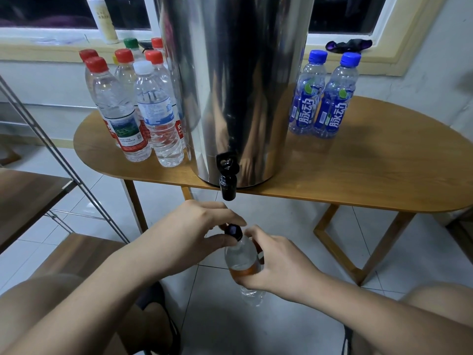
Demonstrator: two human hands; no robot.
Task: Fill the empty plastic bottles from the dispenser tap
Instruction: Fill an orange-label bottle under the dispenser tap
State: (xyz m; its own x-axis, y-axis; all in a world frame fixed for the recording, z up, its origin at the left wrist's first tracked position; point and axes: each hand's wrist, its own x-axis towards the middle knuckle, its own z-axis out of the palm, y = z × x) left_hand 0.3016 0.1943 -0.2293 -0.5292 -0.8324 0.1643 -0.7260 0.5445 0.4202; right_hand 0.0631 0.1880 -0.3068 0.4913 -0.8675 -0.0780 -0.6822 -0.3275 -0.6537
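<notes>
Clear bottle (240, 257) held below the black tap (227, 187) of the steel dispenser (238, 85), right hand (279, 265) wrapped round its orange label, left hand (202, 231) fingertips pinching its dark cap (233, 231)

glossy steel dispenser (230, 85), wooden table (332, 170)

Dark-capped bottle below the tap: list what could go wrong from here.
The bottle is gripped only by the right hand while the left hand pinches its cap; twisting could make it slip. The tap overhangs the table edge above tiled floor, so a misaligned narrow neck may spill.
</notes>
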